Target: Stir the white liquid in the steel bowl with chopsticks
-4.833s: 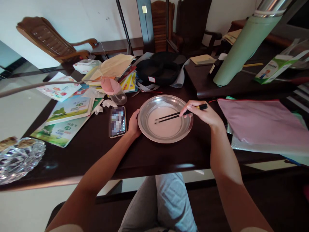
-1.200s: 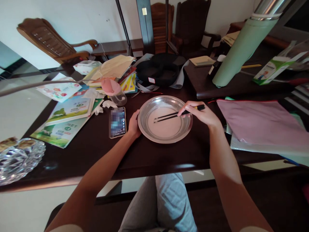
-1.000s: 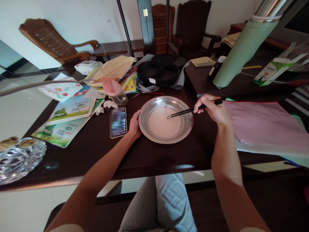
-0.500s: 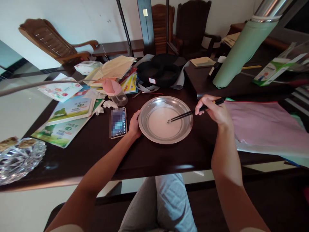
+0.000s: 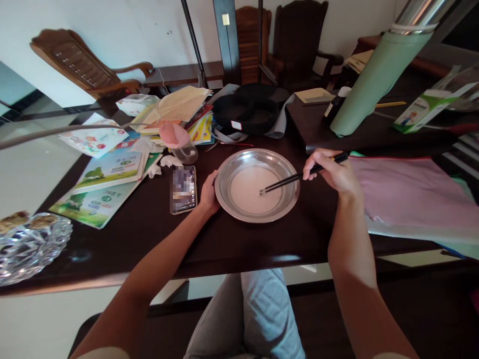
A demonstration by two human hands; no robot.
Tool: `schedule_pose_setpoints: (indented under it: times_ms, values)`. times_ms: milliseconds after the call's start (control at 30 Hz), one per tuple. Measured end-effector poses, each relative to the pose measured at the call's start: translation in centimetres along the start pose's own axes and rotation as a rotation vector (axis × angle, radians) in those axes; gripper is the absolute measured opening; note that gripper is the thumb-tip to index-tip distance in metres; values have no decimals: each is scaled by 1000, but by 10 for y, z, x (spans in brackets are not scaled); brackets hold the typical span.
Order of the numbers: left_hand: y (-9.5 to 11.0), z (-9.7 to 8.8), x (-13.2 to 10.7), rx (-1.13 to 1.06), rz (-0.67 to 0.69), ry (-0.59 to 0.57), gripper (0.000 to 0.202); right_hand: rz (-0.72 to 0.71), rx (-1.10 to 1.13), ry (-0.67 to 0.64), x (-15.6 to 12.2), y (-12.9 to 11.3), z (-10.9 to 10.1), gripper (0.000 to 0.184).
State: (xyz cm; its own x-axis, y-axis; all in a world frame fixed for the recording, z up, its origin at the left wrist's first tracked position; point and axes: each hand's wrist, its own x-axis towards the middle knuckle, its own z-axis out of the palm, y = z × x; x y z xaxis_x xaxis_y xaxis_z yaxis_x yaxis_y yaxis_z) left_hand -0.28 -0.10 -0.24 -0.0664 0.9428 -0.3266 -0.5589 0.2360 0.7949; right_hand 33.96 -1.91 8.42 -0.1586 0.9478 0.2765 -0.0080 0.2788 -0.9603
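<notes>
A round, wide-rimmed metal basin [image 5: 258,218] rests on the dark table, with a layer of whitish liquid or paste [image 5: 245,192] in its bottom. My left hand [image 5: 209,193] grips the basin's left side; part of its fingers is hidden behind the rim. In my right hand [image 5: 329,170], off the basin's right edge, is a pair of black chopsticks [image 5: 286,180]. They slant down to the left over the rim, fingers wrapped round their upper part. The chopstick tips are close together and touch the white contents near the middle.
Left of the basin lies a phone [image 5: 183,189], with booklets [image 5: 101,194] and a crystal dish [image 5: 37,244] farther left. Behind stand a pink-topped cup [image 5: 177,142] and a black bag [image 5: 245,109]. A green thermos [image 5: 377,85] and a pink folder [image 5: 411,194] are on the right.
The picture on the phone's screen has changed. Both hands, the basin and the chopsticks stay almost where they were.
</notes>
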Motion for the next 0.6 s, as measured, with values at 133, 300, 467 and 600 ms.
schedule_pose_setpoints:
  times_ms: [133,300,467,600]
  values:
    - [2,1,-2,19,-19,22,40,29,-29,-198,2,-2,18,60]
    - [3,4,-3,28,-25,24,38,-13,-149,-137,4,-3,19,58]
    - [3,6,-3,22,-28,48,36,-17,-33,-2,-1,-1,0,60]
    - [2,6,-3,26,-17,61,34,18,-64,-172,2,-2,16,60]
